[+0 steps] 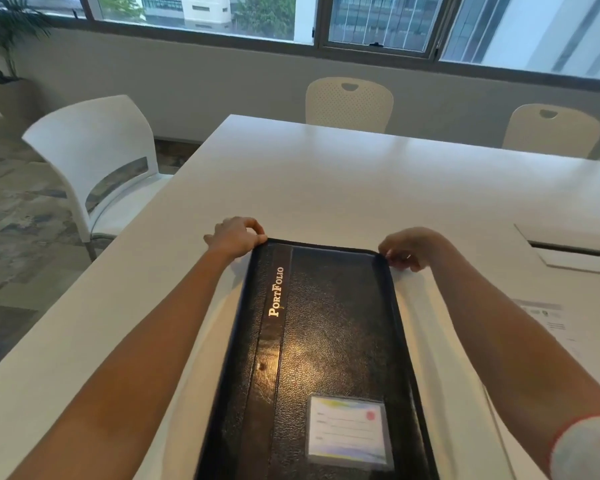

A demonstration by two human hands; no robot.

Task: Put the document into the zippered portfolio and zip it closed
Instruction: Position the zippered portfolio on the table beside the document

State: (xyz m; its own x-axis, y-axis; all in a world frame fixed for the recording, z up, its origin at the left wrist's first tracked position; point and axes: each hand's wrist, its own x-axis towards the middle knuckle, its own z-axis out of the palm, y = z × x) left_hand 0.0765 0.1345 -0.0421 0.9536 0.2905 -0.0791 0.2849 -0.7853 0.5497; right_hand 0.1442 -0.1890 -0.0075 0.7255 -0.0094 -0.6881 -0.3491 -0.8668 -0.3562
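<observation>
A black leather portfolio (326, 341) with gold "PortFolio" lettering and a card window lies closed on the white table (326, 188) right in front of me. My left hand (234, 237) grips its far left corner. My right hand (407, 249) pinches the far right corner, at the zipper edge; the zipper pull itself is hidden by the fingers. A printed paper document (548, 320) lies flat on the table to the right of the portfolio, partly behind my right forearm.
A white chair (94, 161) stands at the table's left side and two beige chairs (349, 103) at the far side. A recessed cable hatch (575, 251) sits in the tabletop at right. A potted plant (0, 46) stands far left.
</observation>
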